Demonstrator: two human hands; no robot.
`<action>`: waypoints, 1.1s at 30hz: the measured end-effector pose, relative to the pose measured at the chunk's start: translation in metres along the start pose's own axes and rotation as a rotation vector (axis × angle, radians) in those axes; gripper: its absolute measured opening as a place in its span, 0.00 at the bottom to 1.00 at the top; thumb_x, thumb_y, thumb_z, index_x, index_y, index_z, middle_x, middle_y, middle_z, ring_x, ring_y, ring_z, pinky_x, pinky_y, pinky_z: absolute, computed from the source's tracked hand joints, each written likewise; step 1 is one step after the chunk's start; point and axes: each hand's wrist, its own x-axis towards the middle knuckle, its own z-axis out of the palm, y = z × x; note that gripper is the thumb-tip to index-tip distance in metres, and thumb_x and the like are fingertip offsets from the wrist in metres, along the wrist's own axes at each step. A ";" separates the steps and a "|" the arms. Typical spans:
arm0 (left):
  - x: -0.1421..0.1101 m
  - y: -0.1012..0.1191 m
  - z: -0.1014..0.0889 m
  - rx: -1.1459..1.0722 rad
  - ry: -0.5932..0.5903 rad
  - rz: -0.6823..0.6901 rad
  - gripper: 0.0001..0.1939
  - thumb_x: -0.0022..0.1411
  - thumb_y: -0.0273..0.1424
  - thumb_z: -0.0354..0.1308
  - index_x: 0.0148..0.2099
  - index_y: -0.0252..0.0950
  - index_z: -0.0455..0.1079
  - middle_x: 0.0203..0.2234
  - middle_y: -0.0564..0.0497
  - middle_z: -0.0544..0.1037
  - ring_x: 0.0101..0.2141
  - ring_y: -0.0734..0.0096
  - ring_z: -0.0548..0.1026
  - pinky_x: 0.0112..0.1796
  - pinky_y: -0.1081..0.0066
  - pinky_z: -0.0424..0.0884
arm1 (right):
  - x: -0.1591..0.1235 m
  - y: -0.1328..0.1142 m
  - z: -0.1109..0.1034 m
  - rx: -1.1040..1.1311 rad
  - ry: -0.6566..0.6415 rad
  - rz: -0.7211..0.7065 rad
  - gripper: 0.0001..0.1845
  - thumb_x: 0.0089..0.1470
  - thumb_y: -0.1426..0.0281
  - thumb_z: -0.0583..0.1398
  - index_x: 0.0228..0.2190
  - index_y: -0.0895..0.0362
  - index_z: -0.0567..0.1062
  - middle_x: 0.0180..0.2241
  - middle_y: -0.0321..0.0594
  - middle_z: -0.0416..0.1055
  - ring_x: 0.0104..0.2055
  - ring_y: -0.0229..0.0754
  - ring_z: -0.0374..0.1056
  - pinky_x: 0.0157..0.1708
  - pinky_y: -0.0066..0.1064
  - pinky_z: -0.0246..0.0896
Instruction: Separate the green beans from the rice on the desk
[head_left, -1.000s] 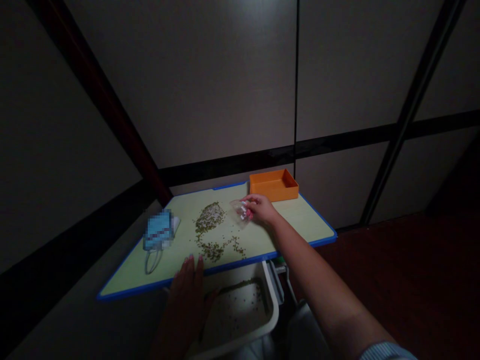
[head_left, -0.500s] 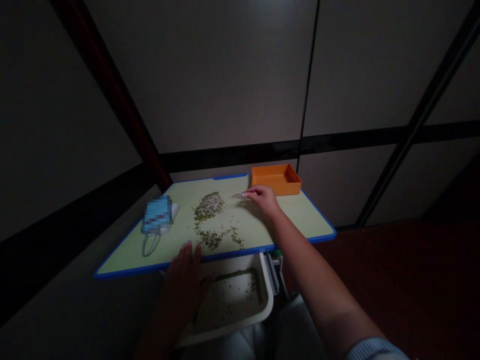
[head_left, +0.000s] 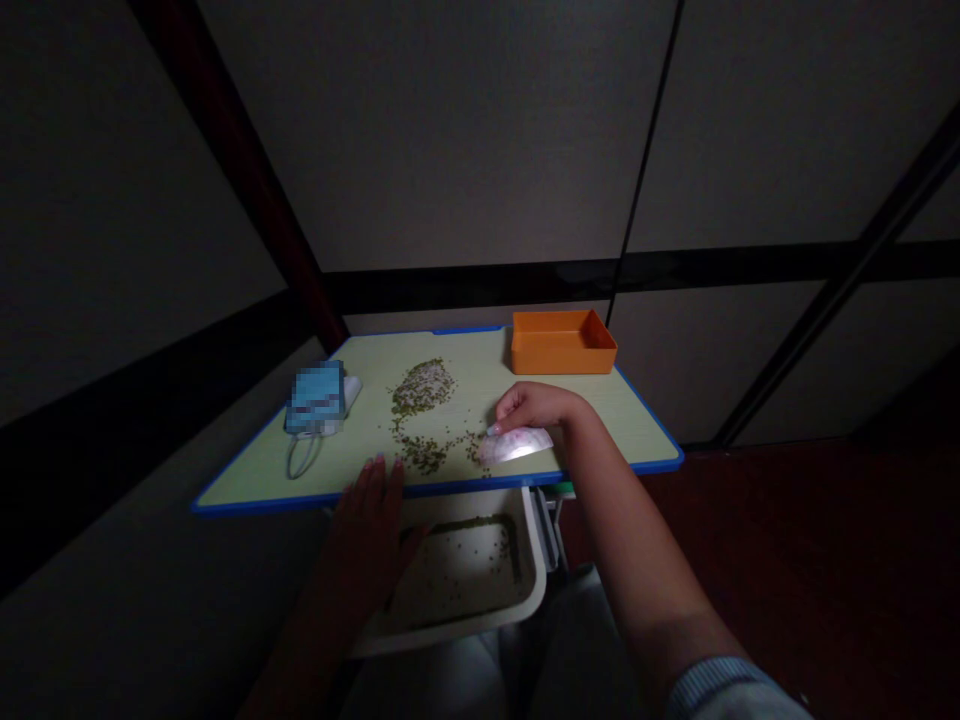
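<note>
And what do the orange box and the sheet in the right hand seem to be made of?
The orange box looks like plastic, smooth and fairly matte: even colour, thin walls, crisp edges. The sheet in the right hand seems glossy plastic, given its bright glare, though coated paper is possible.

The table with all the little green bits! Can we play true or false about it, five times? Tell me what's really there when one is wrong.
1. The right hand holds a thin shiny sheet. True.
2. The orange box sits at the near left corner of the table. False: it sits at the far right.
3. The left hand is at the table's near edge. True.
4. The white drawer under the table is shut. False: it is open, with bits inside.
5. Small green bits are spread on the table. True.
</note>
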 end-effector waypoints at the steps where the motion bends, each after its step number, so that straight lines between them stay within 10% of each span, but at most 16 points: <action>1: 0.000 0.001 -0.001 -0.003 -0.002 0.002 0.41 0.60 0.52 0.47 0.67 0.30 0.49 0.62 0.29 0.63 0.63 0.43 0.62 0.58 0.49 0.63 | -0.002 0.000 -0.001 0.005 -0.004 0.029 0.18 0.37 0.59 0.71 0.18 0.60 0.74 0.14 0.29 0.67 0.17 0.29 0.57 0.21 0.24 0.51; 33: 0.005 0.005 -0.012 -0.024 -0.086 -0.026 0.41 0.60 0.51 0.47 0.66 0.27 0.51 0.64 0.27 0.61 0.64 0.41 0.59 0.59 0.47 0.61 | -0.001 -0.009 0.008 -0.031 0.015 0.242 0.17 0.38 0.63 0.73 0.18 0.61 0.74 0.13 0.30 0.70 0.16 0.29 0.63 0.19 0.22 0.59</action>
